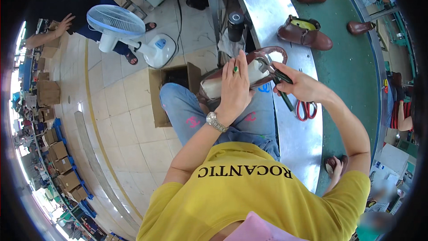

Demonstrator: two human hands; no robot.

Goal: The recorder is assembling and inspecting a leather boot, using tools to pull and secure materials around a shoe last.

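A brown leather shoe (213, 85) lies upside down across my lap, its pale underside facing up. My left hand (235, 87) holds it, fingers laid over its middle; a green-stoned ring and a metal watch show on that arm. In my right hand (301, 82) is a pair of pliers (264, 61) with dark green handles, its metal jaws at one end of the shoe beside the brown leather edge. Whether the jaws grip the leather I cannot tell. Red-handled scissors (306, 111) rest on the metal bench edge below my right hand.
Brown boots (305, 33) stand on a green conveyor (345, 93) beyond the metal ledge (307, 151). A black flask (236, 26) is near the shoe. An open carton (157, 102) sits left of my knee. Farther left are a white fan (115, 22) and another person.
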